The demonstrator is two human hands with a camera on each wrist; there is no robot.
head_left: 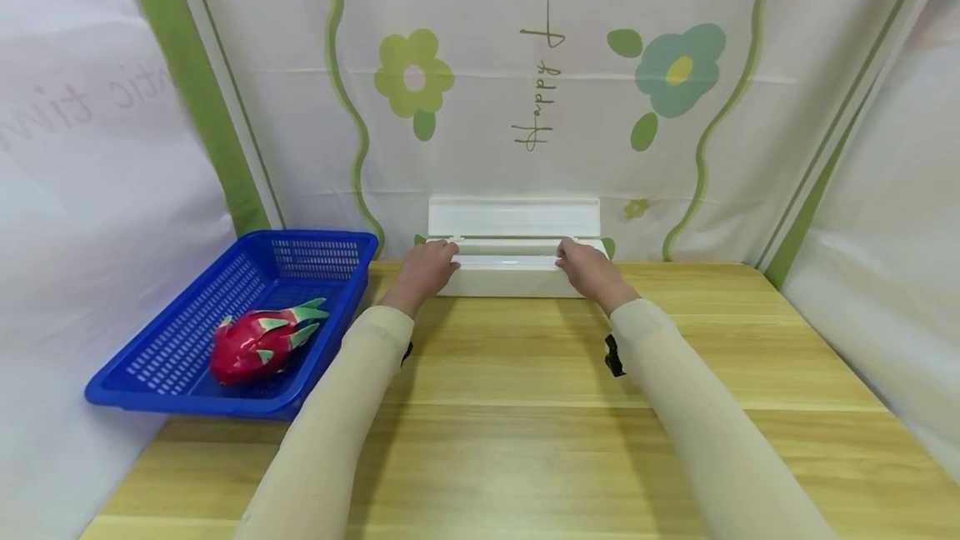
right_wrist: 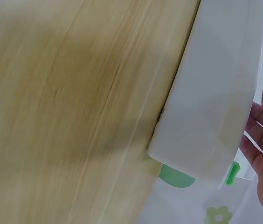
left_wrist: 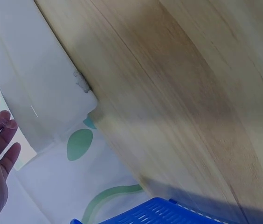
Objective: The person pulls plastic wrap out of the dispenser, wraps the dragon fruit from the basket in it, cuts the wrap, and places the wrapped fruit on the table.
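Observation:
A long white box (head_left: 510, 283) stands against the back curtain at the table's far edge, its lid (head_left: 513, 217) raised behind it. My left hand (head_left: 429, 270) is at the box's left end, fingertips over the front rim. At the right end, my right hand (head_left: 588, 269) mirrors it. A pale band shows inside the box between both hands; its kind is unclear. In the left wrist view, bent fingers (left_wrist: 5, 135) stand beyond the white wall. The right wrist view shows the other hand's fingers (right_wrist: 253, 128) behind the rim. Whether either hand pinches anything is hidden.
A blue plastic basket (head_left: 322, 357) stands on the left of the wooden table (head_left: 510, 440). A red dragon fruit (head_left: 251, 347) with green tips lies in it. Curtains with printed flowers (head_left: 678, 69) close off the back and both sides. A small green piece (right_wrist: 232, 173) sits by the box's right end.

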